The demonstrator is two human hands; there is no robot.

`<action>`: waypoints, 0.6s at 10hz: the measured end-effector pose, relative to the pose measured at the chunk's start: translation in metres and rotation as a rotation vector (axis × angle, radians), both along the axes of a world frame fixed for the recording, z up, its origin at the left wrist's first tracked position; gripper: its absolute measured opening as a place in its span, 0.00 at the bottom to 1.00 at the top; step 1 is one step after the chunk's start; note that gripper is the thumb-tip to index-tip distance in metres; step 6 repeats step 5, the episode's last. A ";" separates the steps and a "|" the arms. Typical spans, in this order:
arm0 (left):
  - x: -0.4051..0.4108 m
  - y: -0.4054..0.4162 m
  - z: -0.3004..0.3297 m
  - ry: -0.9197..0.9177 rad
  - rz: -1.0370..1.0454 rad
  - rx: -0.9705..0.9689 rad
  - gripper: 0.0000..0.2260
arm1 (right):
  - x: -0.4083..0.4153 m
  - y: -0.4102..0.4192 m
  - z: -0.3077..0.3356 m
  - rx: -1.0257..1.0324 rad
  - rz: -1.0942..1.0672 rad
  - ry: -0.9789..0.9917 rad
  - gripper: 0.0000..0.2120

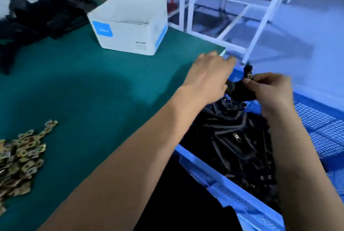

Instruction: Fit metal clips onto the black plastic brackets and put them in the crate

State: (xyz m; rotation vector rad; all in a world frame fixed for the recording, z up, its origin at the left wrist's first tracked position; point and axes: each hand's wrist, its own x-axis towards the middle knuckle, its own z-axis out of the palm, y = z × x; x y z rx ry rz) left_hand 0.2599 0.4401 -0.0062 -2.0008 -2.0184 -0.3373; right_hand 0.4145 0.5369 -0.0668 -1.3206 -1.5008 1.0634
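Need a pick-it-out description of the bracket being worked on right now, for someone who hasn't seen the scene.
Start at the blue crate off the right edge of the green table, heaped with black brackets. Above that heap, both hands meet over the crate's far end. The bracket is the one held up between the left hand and right hand, off the pile, a metal clip at its top.

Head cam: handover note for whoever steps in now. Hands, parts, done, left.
Right hand pinches a black bracket above the blue crate.
Left hand is on the bracket's other side; its grip is hidden.
Crate holds a heap of finished brackets, some showing clips.
Loose metal clips lie on the green table, near left.
Unfitted black brackets are piled far left, by the white box.
Left: drop this one, continue.
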 end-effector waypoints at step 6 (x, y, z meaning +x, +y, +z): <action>0.041 0.009 -0.121 -0.366 -0.088 -0.572 0.21 | 0.039 0.019 -0.106 -0.196 -0.069 -0.609 0.12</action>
